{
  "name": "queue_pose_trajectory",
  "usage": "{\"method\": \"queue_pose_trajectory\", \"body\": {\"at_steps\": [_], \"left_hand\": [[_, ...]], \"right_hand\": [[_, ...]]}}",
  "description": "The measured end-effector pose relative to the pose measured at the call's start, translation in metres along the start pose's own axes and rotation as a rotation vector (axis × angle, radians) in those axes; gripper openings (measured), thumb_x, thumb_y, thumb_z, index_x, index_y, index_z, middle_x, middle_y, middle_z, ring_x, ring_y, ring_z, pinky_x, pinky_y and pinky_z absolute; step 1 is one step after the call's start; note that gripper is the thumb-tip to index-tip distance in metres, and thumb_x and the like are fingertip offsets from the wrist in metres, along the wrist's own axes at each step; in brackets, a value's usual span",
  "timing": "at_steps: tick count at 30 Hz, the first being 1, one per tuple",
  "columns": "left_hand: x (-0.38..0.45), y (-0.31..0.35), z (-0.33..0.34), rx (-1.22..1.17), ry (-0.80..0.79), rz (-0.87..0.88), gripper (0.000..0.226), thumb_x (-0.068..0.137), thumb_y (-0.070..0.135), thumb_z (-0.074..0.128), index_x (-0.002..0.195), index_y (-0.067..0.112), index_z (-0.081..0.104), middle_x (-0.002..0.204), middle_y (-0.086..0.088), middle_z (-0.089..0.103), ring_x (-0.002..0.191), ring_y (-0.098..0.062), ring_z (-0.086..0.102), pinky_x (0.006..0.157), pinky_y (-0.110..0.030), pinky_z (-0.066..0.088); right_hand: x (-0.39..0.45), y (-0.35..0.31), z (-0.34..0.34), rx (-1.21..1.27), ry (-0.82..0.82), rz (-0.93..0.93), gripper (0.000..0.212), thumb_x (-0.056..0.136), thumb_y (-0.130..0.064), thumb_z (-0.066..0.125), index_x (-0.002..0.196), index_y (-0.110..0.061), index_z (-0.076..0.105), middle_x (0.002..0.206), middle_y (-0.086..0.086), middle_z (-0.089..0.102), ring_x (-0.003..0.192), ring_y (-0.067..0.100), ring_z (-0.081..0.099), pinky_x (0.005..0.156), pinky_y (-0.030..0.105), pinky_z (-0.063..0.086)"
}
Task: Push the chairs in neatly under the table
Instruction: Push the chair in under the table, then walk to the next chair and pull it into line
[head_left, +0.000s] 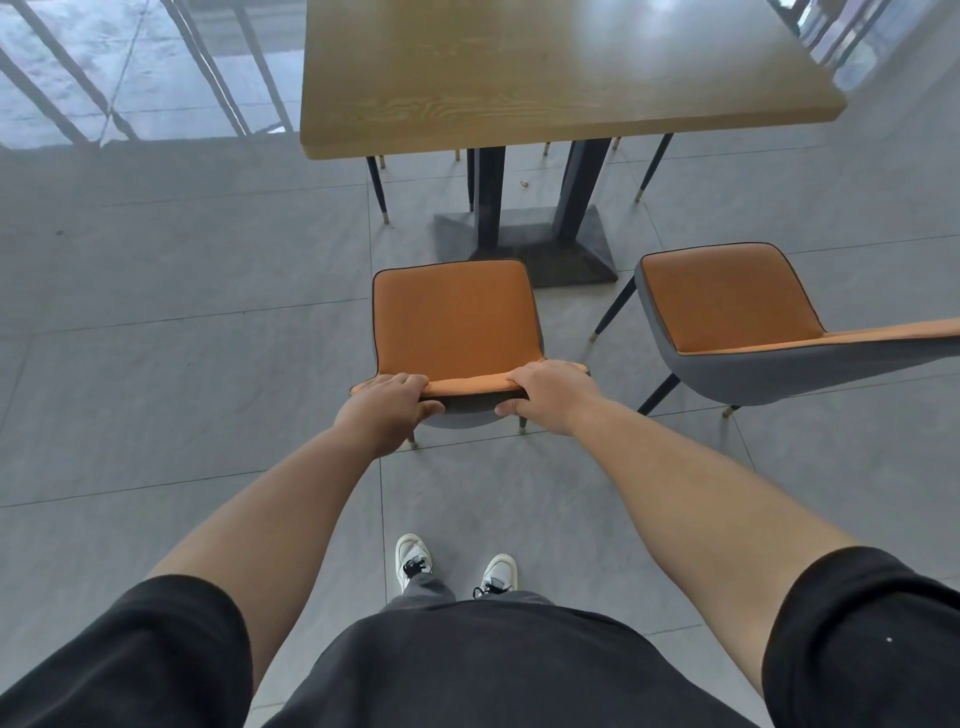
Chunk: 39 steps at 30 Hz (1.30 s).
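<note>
Gripping the near chair (454, 317) backrest, my left hand (387, 408) and right hand (545, 395) clamp fingers over it, to push it straight under the table (519, 104).

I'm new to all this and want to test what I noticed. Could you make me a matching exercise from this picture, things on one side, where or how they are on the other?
Things:
1. chair in front
2. second chair
3. wooden table
4. white shoes

States:
A. on the grey floor, nearest the camera
B. standing free to the right, untouched
C. backrest gripped by left hand and right hand
D. on a dark pedestal base

Pairs: 1-C, 2-B, 3-D, 4-A
</note>
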<state>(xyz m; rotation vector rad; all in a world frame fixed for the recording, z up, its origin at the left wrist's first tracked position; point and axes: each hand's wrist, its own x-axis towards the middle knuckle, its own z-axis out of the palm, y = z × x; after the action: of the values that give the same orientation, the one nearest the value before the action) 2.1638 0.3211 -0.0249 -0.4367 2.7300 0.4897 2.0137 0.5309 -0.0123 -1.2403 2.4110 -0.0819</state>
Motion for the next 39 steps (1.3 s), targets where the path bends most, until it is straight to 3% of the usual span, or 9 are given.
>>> {"method": "queue_pose_trajectory", "body": {"at_steps": [8,12,17,27,32,39], "left_hand": [[-0.004,0.001,-0.003,0.011,0.012,-0.024,0.038,0.092,0.063,0.035,0.103,0.03,0.048,0.105,0.005,0.059,0.093,-0.018,0.051,0.084,-0.038,0.046],[-0.017,-0.012,-0.012,-0.046,0.089,-0.085,0.054,0.094,0.061,0.03,0.125,0.021,0.049,0.123,-0.003,0.057,0.112,-0.026,0.052,0.087,-0.039,0.042],[-0.036,-0.043,-0.038,-0.056,0.198,-0.178,0.055,0.096,0.056,0.032,0.132,0.016,0.045,0.136,-0.008,0.052,0.125,-0.03,0.045,0.097,-0.043,0.039],[-0.069,-0.158,-0.08,0.048,0.408,-0.23,0.064,0.097,0.049,0.038,0.145,0.008,0.027,0.153,-0.011,0.03,0.143,-0.03,0.02,0.117,-0.045,0.014],[-0.077,-0.244,-0.114,0.112,0.431,-0.206,0.063,0.097,0.05,0.038,0.143,0.007,0.031,0.151,-0.013,0.034,0.142,-0.03,0.022,0.116,-0.044,0.015],[-0.101,-0.35,-0.147,0.12,0.475,-0.289,0.066,0.096,0.049,0.042,0.144,0.005,0.031,0.152,-0.014,0.031,0.143,-0.03,0.021,0.117,-0.044,0.013]], "right_hand": [[0.0,0.002,-0.006,0.023,-0.033,0.003,0.045,0.083,-0.068,0.05,0.104,-0.029,0.057,0.101,-0.004,0.063,0.086,0.016,0.055,0.076,0.038,0.05],[0.006,0.001,-0.022,0.113,-0.02,0.026,0.079,0.08,-0.075,0.045,0.138,-0.021,0.047,0.139,0.0,0.051,0.126,0.024,0.047,0.102,0.045,0.042],[0.034,-0.028,-0.042,0.03,0.104,-0.049,0.082,0.082,-0.076,0.035,0.14,-0.018,0.045,0.144,0.001,0.048,0.133,0.023,0.041,0.105,0.041,0.036],[0.113,-0.154,-0.049,-0.072,0.255,-0.258,0.075,0.09,-0.068,0.028,0.138,-0.014,0.045,0.145,0.007,0.046,0.137,0.028,0.035,0.11,0.042,0.028],[0.16,-0.238,-0.051,-0.08,0.307,-0.294,0.069,0.093,-0.059,0.038,0.142,-0.01,0.04,0.149,0.01,0.039,0.141,0.027,0.027,0.114,0.039,0.018],[0.223,-0.351,-0.055,-0.053,0.296,-0.34,0.066,0.094,-0.054,0.043,0.143,-0.01,0.037,0.152,0.011,0.033,0.143,0.027,0.019,0.117,0.042,0.016]]}}
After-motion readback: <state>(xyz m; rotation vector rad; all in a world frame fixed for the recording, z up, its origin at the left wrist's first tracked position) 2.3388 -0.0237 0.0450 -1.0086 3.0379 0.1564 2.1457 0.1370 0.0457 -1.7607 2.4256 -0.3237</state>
